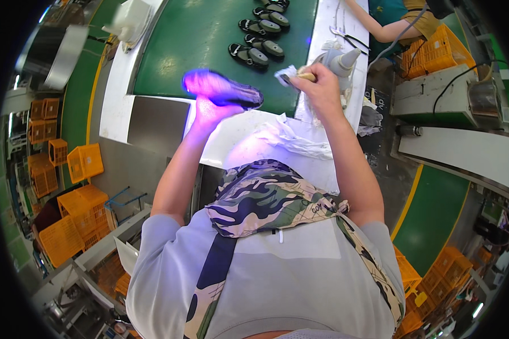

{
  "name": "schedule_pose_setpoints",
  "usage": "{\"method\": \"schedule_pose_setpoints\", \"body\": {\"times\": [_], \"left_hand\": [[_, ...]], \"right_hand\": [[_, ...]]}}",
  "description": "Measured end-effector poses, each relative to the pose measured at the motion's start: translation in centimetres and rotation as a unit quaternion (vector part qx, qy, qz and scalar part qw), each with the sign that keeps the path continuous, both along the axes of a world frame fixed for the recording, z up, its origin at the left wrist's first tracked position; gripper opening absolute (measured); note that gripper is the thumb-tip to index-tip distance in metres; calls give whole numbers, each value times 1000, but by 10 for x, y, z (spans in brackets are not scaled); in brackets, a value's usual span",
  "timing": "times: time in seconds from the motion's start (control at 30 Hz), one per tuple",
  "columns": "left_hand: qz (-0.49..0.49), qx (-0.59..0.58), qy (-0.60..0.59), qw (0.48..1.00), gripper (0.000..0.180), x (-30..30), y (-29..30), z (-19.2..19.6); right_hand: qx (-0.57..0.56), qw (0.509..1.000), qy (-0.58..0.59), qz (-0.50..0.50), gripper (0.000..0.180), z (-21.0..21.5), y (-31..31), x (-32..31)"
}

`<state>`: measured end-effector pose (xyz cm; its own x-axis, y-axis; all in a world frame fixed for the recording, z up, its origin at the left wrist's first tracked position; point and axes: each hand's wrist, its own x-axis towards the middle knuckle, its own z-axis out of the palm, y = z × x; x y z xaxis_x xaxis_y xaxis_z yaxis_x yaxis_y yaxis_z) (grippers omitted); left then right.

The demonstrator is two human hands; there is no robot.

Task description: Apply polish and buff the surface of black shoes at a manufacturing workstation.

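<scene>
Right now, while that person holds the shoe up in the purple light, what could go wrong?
The shoe rests on the left hand from below, so it might tip off onto the white table. The right hand holds a small brush close to the shoe; a slip could smear the wrong spot. The crumpled plastic sheet by the table edge could snag an arm.

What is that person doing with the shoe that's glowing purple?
The person's left hand holds up a dark shoe lit in purple light above the white worktable. Their right hand grips a small brush with a pale wooden handle beside the shoe, not touching it. More dark shoes lie in a row on the green conveyor belt ahead. Another person's arm shows at the top.
</scene>
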<state>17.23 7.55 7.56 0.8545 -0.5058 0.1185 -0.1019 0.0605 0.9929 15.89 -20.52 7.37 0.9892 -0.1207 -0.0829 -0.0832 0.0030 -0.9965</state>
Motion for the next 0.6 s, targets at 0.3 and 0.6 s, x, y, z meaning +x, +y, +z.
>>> {"method": "schedule_pose_setpoints", "body": {"times": [0.3, 0.6], "left_hand": [[186, 180, -459, 850, 45, -59, 69, 40], [227, 260, -476, 809, 42, -96, 97, 62]], "right_hand": [[50, 989, -74, 116, 21, 29, 112, 15], [196, 951, -62, 230, 23, 39, 162, -8]]}}
